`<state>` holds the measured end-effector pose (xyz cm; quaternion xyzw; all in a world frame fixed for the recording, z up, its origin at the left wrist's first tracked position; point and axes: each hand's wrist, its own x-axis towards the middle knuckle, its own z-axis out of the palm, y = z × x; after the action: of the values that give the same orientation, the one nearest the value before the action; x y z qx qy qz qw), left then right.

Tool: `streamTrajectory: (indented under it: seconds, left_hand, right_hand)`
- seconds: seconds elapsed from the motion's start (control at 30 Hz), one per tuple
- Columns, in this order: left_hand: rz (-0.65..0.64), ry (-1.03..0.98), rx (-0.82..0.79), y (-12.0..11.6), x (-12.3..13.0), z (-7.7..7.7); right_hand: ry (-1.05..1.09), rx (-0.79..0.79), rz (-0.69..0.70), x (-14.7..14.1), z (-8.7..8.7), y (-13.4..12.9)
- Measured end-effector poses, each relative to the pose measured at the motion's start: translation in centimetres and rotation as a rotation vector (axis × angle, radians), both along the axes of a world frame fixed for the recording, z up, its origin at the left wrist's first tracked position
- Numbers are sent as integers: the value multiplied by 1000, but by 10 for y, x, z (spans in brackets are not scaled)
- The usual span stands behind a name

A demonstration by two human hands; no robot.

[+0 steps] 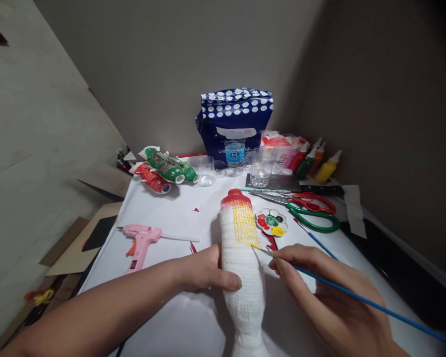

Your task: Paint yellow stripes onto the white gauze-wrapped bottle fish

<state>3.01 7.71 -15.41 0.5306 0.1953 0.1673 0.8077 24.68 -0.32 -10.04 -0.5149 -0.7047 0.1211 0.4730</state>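
Note:
My left hand [211,272] is wrapped round a white cloth-covered bottle shape [243,292], its thumb lying across the front. The shape's top end is painted red, and a yellow patch of small strokes runs below that on the right side. Pinched in my right hand [327,292] is a blue-handled paintbrush [357,296], its tip touching the lower edge of the yellow patch. Just behind the brush sits a flower-shaped paint palette [271,221] with red, green, black and yellow paint in its wells.
A pink glue gun [141,243] lies at left. Behind it rest green [169,166] and red [152,178] painted fish shapes. Scissors with green handles [315,220] and red handles [314,202] lie right. A blue wipes bag [236,121], plastic cups and paint bottles [327,167] line the wall.

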Motion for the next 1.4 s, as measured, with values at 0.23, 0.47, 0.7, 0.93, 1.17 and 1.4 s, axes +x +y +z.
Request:
streamTrajectory:
  seconds: [0.23, 0.47, 0.7, 0.93, 1.17, 1.4]
  left_hand:
    - [5, 4, 0, 1, -2, -5]
    - [-20, 5, 17, 2, 0, -1]
    - [-17, -32, 25, 1, 1, 0]
    - [4, -23, -9, 0, 0, -2]
    - [0, -16, -24, -1, -1, -2]
    - [-1, -30, -19, -1, 0, 0]
  right_hand:
    - [-2, -61, -117, 29, 7, 23]
    - [10, -267, -93, 53, -33, 65]
    - [-74, -321, -37, 57, -48, 63]
    - [-114, -292, -51, 52, -43, 61]
    - [-134, -305, -55, 53, -47, 62]
    - [9, -191, -167, 43, -21, 45]
